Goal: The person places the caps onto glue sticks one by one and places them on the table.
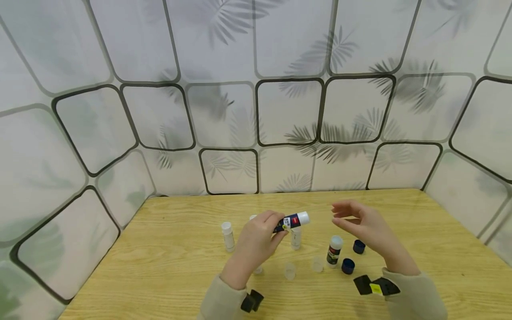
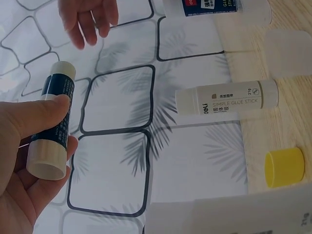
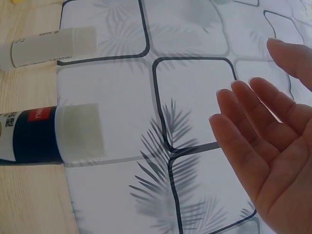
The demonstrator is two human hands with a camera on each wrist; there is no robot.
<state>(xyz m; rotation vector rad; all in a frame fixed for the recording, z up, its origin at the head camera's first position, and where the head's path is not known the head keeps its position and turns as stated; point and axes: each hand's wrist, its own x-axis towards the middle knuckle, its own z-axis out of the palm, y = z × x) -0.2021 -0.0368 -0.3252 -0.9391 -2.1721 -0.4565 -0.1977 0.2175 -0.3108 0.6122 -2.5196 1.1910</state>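
Note:
My left hand (image 1: 256, 238) grips a dark blue glue stick (image 1: 294, 220) above the table, tilted with its white end toward the right. In the left wrist view, thumb and fingers wrap its labelled middle, and both pale ends show. My right hand (image 1: 370, 229) is raised to the right of it, holding nothing, its fingers apart from the thumb and slightly bent. Below, between the hands, another dark blue glue stick (image 1: 334, 252) stands upright with a pale top. A white glue stick (image 1: 296, 240) stands behind the held one, partly hidden by it.
Two dark blue caps (image 1: 348, 266) lie on the wooden table (image 1: 160, 266) at right. Translucent caps (image 1: 290, 271) lie nearer the front. Another white glue stick (image 1: 228, 236) stands at left. A yellow cap (image 2: 284, 167) shows in the left wrist view. Patterned curtains (image 1: 288, 111) surround the table.

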